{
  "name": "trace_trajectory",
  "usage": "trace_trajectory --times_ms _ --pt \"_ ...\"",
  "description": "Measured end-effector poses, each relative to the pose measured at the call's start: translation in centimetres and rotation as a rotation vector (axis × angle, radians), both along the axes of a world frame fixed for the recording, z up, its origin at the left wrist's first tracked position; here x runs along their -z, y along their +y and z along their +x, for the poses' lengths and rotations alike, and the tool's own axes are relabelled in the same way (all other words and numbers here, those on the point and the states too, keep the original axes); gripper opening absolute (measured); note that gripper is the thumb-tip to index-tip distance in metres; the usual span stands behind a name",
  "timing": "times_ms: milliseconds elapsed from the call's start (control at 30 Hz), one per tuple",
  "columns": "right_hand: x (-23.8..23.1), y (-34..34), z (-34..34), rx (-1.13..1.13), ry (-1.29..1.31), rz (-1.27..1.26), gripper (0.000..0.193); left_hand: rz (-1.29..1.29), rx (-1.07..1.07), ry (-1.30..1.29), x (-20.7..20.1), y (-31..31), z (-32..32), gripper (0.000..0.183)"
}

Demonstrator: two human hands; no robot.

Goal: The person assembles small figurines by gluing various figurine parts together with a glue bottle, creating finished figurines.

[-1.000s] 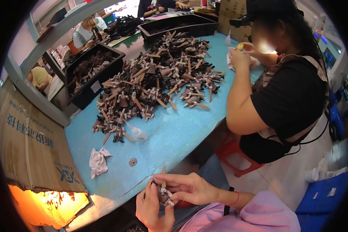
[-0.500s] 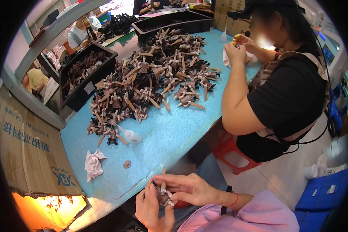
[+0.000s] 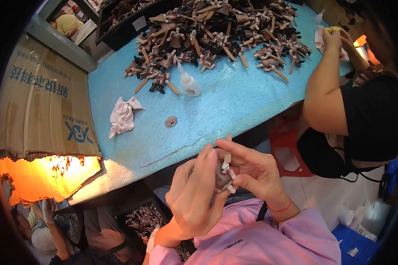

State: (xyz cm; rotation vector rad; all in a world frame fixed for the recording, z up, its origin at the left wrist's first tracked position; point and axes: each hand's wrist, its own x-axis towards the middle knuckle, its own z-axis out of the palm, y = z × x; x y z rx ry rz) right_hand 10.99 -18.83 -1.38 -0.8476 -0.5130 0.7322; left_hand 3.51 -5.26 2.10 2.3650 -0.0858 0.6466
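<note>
Just past the near table edge I hold a small toy figurine [image 3: 223, 180] between both hands. Its body is brown, its limbs are pale, and a flat tan blade-like piece [image 3: 227, 158] stands up from it. My left hand [image 3: 191, 196] closes on its left side, the fingers hiding that part. My right hand [image 3: 256, 176] pinches the other side, with the thumb against a pale limb and the index finger reaching over the top beside the tan piece.
A large pile of similar figurines [image 3: 208, 33] covers the far part of the blue tabletop [image 3: 234, 104]. Nearer lie a white squeeze bottle [image 3: 190, 85], a pink cloth [image 3: 124, 115] and a brown disc [image 3: 171, 121]. A cardboard box [image 3: 48, 97] flanks the left; a co-worker [image 3: 362, 101] sits right.
My view has tilted downward, so the table sits higher in the picture and a bin of small parts shows below. Both hands still hold the figurine, and my left fingers are straighter over it.
</note>
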Motion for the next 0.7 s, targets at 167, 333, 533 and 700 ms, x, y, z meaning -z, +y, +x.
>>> trace_trajectory --times_ms 167,333,533,700 --pt "-0.2 -0.2 -0.3 0.007 0.057 -0.004 0.057 0.02 0.013 -0.003 -0.2 -0.1 0.0 0.063" --pt "0.5 -0.3 0.2 0.003 -0.019 0.0 0.059 0.019 0.047 0.059 -1.0 -0.1 0.4 0.066" --pt "0.1 -0.1 0.2 0.032 0.026 0.016 0.059 0.033 0.09 0.079 -0.9 0.4 0.6 0.068" --pt "-0.5 0.1 -0.2 0.059 -0.012 -0.01 0.06 -0.028 0.062 0.085 -0.8 0.3 0.4 0.067"
